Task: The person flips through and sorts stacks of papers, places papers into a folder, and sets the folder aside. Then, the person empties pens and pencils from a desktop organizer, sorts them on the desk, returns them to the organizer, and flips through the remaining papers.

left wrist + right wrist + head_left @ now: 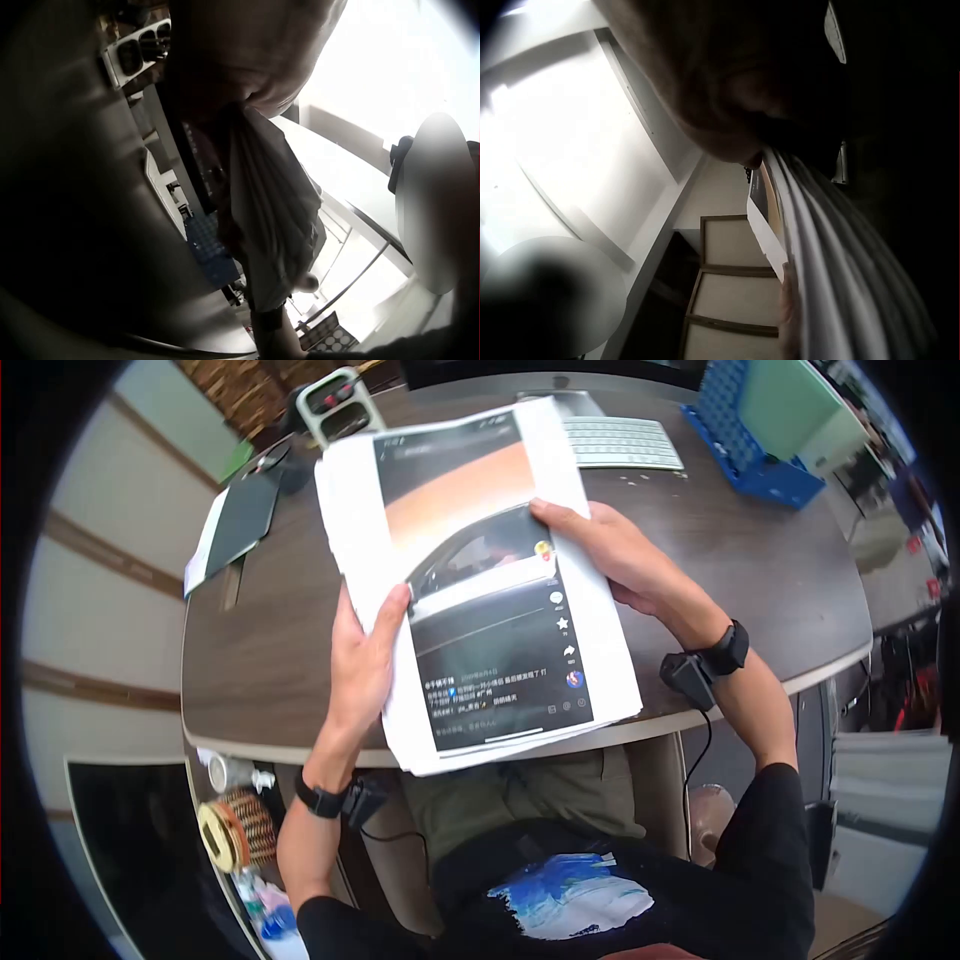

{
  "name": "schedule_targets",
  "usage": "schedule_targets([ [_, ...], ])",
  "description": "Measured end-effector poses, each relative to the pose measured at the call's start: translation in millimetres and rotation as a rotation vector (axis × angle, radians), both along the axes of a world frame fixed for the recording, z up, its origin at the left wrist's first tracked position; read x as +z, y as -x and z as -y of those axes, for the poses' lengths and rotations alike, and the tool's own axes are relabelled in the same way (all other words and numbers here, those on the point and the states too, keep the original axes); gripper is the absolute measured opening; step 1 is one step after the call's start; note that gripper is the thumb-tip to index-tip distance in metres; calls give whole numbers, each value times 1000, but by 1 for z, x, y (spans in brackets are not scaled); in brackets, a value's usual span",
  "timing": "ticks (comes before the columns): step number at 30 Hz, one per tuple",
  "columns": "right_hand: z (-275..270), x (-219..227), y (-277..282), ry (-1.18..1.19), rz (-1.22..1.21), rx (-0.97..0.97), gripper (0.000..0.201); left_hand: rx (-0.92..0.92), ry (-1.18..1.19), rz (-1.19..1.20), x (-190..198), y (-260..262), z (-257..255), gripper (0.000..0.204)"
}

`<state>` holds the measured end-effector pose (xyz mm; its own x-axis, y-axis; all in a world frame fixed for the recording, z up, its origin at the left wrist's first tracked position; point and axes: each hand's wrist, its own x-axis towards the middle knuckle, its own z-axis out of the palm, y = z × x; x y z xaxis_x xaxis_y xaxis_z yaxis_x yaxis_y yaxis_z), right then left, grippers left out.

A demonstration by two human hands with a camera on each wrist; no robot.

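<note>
A thick stack of printed paper sheets is held up over the front of the desk, tilted slightly. Its top page carries a phone-screen print with a car window, icons and lines of text. My left hand grips the stack's left edge, thumb on the printed face and fingers behind. On the opposite edge, higher up, my right hand pinches the sheets with its thumb on top. From the right wrist, the pages fan apart below the right hand. In the left wrist view the sheets bend beneath the left hand.
The brown desk curves around me. Behind the stack are a white keyboard and a monitor. A blue file holder stands back right, a dark folder lies left, and a woven container sits below the left edge.
</note>
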<state>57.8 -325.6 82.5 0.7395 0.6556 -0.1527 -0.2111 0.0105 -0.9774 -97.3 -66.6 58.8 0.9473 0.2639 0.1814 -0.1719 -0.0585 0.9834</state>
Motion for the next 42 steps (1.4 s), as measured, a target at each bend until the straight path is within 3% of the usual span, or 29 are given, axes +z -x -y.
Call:
schedule_targets([
  [2, 11, -12, -12, 254, 238, -59, 61, 104, -15, -235, -5, -2, 7, 46],
  [3, 26, -14, -17, 403, 339, -108, 74, 47, -80, -277, -21, -5, -1, 54],
  [5, 61, -46, -43, 558, 636, -263, 75, 33, -237, -437, -22, -7, -12, 58],
  [7, 105, -49, -64, 583, 679, -401, 67, 162, -371, -306, -44, -18, -45, 55],
  [9, 148, -37, -82, 519, 680, -566, 63, 97, -370, -300, -55, -34, -87, 41],
  [11, 194, -24, -114, 509, 726, -780, 66, 52, -201, -403, -59, -51, -112, 31],
  [13, 236, -8, -146, 504, 832, -1029, 88, 39, -177, -368, -66, -63, -118, 24],
  [15, 283, 5, -185, 460, 877, -1267, 111, 156, -174, -282, -73, -65, -118, 21],
  [17, 316, 25, -215, 503, 949, -1436, 121, 158, -150, -252, -80, -66, -116, 17],
  [21, 335, 40, -253, 471, 881, -1343, 127, 162, -151, -247, -78, -61, -120, 15],
  [23, 342, 44, -273, 533, 895, -1168, 126, 186, -132, -274, -74, -62, -115, 15],
  [25, 333, 55, -274, 548, 845, -1176, 111, 170, -129, -250, -74, -60, -115, 15],
  [31, 377, 49, -339, 486, 750, -1235, 101, 206, -121, -240, -68, -58, -111, 16],
  [35, 372, 58, -323, 319, 824, -1328, 95, 203, -151, -250, -65, -57, -109, 15],
  [37, 388, 69, -324, 409, 862, -1355, 88, 202, -167, -271, -63, -57, -108, 15],
  [39, 389, 89, -289, 18, 1115, -1192, 72, 200, -148, -274, -64, -57, -108, 16],
  [40, 411, 98, -278, 28, 1120, -1188, 72, 195, -157, -263, -65, -57, -109, 16],
  [42, 472, 117, -262, 851, 1612, -1229, 51, 191, -172, -240, -66, -57, -111, 17],
])
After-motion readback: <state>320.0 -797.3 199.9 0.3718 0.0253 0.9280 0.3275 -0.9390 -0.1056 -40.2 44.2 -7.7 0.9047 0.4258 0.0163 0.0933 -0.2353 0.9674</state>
